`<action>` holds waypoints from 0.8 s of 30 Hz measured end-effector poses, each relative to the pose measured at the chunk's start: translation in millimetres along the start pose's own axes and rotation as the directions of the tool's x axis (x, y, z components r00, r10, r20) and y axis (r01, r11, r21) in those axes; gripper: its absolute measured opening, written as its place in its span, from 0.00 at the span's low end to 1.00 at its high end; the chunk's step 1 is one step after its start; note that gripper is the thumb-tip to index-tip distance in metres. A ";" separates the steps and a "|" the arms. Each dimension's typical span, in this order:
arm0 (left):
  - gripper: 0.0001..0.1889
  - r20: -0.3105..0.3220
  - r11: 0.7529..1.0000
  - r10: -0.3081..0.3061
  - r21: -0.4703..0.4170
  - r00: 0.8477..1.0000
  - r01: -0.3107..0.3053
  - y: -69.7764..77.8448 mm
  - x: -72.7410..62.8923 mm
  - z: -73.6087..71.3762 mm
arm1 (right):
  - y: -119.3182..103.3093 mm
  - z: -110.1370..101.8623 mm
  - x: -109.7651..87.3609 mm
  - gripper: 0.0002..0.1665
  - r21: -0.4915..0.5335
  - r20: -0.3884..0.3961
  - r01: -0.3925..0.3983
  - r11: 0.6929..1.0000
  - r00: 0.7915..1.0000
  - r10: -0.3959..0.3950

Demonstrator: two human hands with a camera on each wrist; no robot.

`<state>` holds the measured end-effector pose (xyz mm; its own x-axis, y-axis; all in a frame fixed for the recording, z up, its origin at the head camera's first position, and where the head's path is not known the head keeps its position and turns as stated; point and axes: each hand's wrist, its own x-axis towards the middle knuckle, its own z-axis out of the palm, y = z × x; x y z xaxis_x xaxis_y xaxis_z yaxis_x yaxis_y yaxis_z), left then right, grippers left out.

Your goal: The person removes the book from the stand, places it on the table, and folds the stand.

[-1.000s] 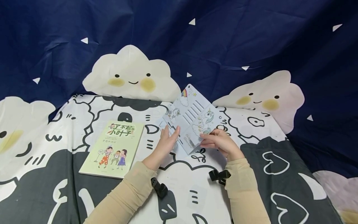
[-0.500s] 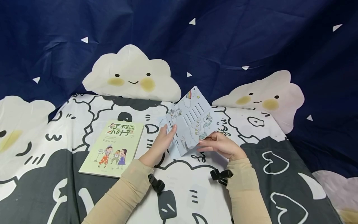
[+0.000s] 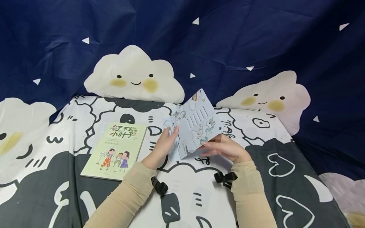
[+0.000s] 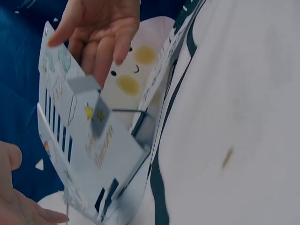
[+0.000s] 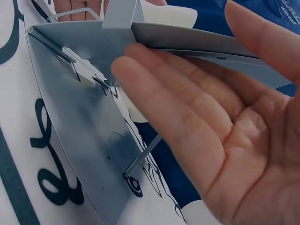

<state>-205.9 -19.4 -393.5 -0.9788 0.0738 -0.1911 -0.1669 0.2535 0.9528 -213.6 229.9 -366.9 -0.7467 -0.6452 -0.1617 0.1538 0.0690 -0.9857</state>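
Flanking unicorn-printed stand [image 3: 196, 125], hands [image 4: 101, 40] partly cut off, left wrist view.

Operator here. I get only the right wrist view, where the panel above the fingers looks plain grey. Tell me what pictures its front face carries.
Observer: In the head view, the panel shows unicorns and a rainbow.
Operator: Read me any word printed on it.
Observer: The left wrist view shows "Unicorn" in gold script.
Operator: Now report what lies past the left hand, out of my sight.
Observer: The head view shows a green book lying cover up on the patterned cloth, to the left of the left hand.
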 end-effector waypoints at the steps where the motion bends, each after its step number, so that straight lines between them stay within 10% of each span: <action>1: 0.45 -0.003 1.000 0.010 0.003 1.000 -0.010 0.1 -0.3 1.3 | -0.2 0.4 0.2 0.20 -0.003 -0.007 -0.004 1.000 1.000 0.004; 15: 0.46 -0.018 0.996 0.049 0.078 0.999 -0.047 7.6 -14.2 24.6 | -3.9 6.1 0.6 0.29 -0.160 -0.072 -0.077 0.984 0.995 0.066; 24: 0.45 0.011 0.997 0.040 0.072 0.999 -0.041 6.4 -12.4 17.0 | -7.0 7.9 0.1 0.28 -0.210 0.055 -0.044 0.977 0.997 0.057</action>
<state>-192.8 -2.3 -389.0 -0.9834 0.0941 -0.1552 -0.1178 0.3194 0.9403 -209.6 223.3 -359.7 -0.7000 -0.6810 -0.2149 0.0476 0.2558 -0.9656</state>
